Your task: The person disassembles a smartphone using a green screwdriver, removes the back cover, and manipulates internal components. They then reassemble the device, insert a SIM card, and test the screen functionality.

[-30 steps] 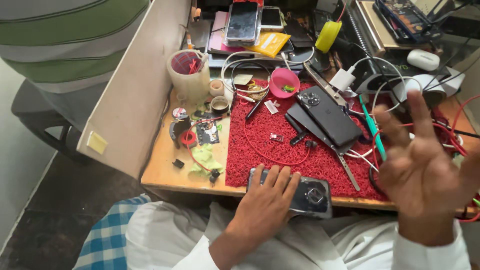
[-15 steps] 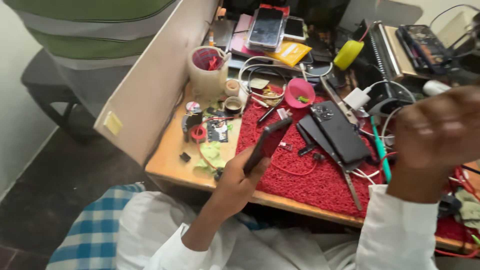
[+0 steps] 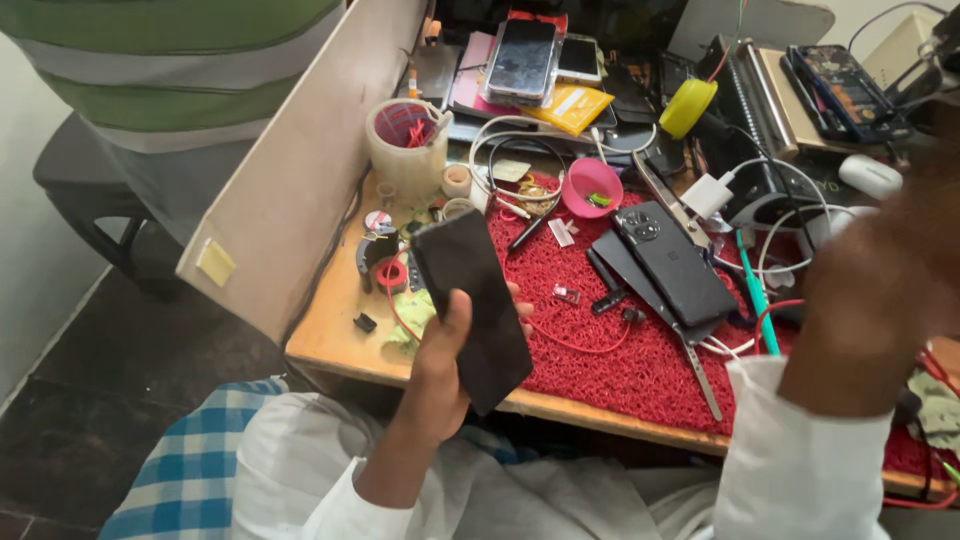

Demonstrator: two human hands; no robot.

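While the left hand [image 3: 445, 365] grips the phone [image 3: 472, 305] loosely over the bench's [image 3: 330, 335] front edge, it could slip; right hand [image 3: 880, 290] blurred, fingers unclear.

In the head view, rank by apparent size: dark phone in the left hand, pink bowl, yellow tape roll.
1. Dark phone, though nearness to the camera inflates it.
2. Pink bowl and yellow tape roll: too alike to rank.

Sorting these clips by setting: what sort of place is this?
Most likely a phone repair bench. The left hand holds a dark phone above a red mat strewn with small parts and cables, more phones are stacked at the back, and a black phone lies among tools.
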